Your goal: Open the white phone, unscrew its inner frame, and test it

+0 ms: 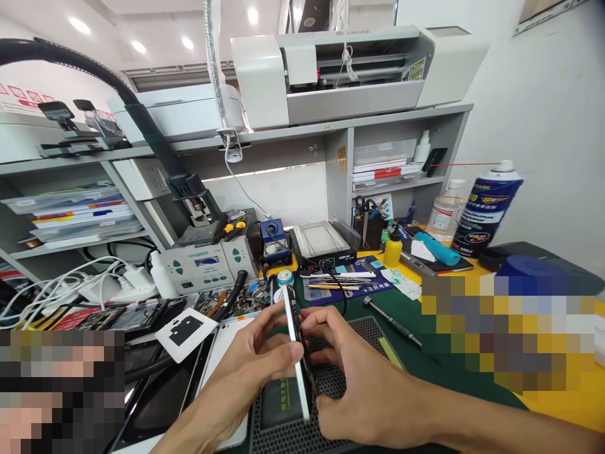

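Above a dark textured work mat, both hands grip a smartphone with a pale frame. It stands on edge, its narrow side toward me and its dark face turned right. My left hand has its thumb pressed on the pale edge, the fingers behind it. From the right, my right hand holds the dark side between thumb and curled fingers. A thin dark layer lies along the frame; whether it is separate I cannot tell.
A screwdriver lies right of the mat; tweezers and thin tools lie behind it. Left are tablets, a white card and a soldering station. Back right stands a spray can. Blurred patches cover both lower sides.
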`<state>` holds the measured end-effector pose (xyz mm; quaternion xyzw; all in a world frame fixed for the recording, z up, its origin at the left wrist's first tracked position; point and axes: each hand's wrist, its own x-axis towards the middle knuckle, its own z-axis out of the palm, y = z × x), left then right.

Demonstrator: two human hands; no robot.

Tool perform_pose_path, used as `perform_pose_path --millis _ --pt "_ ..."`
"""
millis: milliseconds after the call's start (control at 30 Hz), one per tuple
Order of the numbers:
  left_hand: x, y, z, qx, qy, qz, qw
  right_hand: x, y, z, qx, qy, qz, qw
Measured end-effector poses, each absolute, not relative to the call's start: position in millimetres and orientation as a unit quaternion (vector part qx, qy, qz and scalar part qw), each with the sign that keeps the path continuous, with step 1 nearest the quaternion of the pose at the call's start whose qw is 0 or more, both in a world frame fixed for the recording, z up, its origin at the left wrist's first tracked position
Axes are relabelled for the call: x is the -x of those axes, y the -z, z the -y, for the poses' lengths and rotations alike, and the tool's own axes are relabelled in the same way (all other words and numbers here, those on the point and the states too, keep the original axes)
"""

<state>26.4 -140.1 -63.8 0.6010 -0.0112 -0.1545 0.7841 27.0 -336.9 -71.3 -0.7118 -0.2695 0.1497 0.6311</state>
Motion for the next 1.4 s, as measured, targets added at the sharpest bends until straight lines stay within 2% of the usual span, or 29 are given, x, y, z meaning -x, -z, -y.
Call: perform_pose_path --millis 667,1067,1233,1400 --pt "-20.8 62.1 147.4 -0.633 0.148 0.039 0.759 -25.7 55.0 340.4 0.724 -0.215 0.243 0.609" --pt "-20.0 56.9 150.9 -0.628 0.179 0.017 0.757 -26.2 46.3 342.1 0.68 -0.263 0.229 0.645" --pt "-20.8 60.9 156.2 -0.68 0.139 0.048 0.718 -26.1 51.0 337.4 0.664 -0.228 0.206 0.681" --pt "-19.8 60.7 154.0 -0.676 0.139 0.071 0.72 -31.7 55.8 339.3 0.678 -0.201 0.195 0.68"
